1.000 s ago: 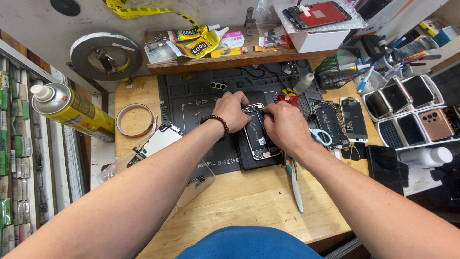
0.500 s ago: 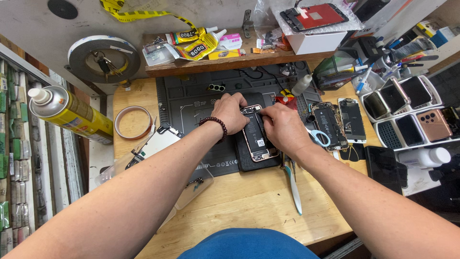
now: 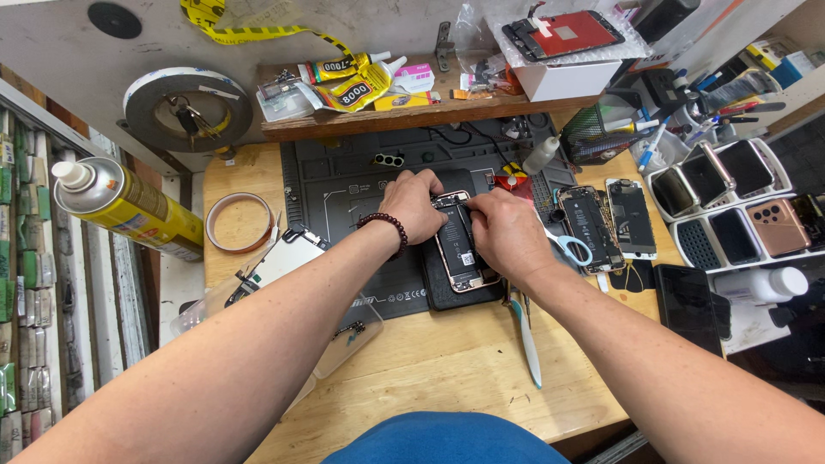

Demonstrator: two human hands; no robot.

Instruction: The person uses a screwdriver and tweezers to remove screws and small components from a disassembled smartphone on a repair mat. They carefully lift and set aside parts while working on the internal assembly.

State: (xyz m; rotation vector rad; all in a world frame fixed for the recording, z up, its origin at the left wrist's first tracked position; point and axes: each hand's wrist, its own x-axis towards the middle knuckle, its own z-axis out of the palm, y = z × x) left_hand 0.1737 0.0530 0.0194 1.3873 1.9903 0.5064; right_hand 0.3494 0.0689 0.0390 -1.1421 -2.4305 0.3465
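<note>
Two hands: both meet over one opened phone at the middle of the work mat.
Left hand (image 3: 414, 204): at 10 o'clock of the phone, knuckles up, fingers curled and pressed together on the phone's top edge; what the tips pinch I cannot tell. A dark bead bracelet (image 3: 384, 230) circles the wrist.
Right hand (image 3: 507, 230): at 3 o'clock of the phone, lying over its right side, fingers bunched and reaching toward the top corner, close to the left fingers; the tips are hidden, so I cannot tell what they grip.
Opened phone (image 3: 461, 249): flat on a small dark pad, screen off, black battery and rose-gold frame showing, long axis running 12 to 6.
Work mat (image 3: 344, 185): dark grey, on the wooden counter (image 3: 447, 369), below a low shelf of glue tubes.
Blue-handled tool (image 3: 526, 337): on the counter at 5 o'clock of the phone, just beside the right wrist.
Scissors (image 3: 569, 247): light blue handles, at 3 o'clock, just past the right hand.
Two more opened phones (image 3: 610, 219): side by side at 3 o'clock, beyond the scissors.
Tape roll (image 3: 241, 222): amber ring at 9 o'clock, off the mat.
Spray can (image 3: 129, 206): yellow, tilted, far out at 9 o'clock.
Detached screen (image 3: 279, 262): at 8 o'clock, partly under the left forearm.
</note>
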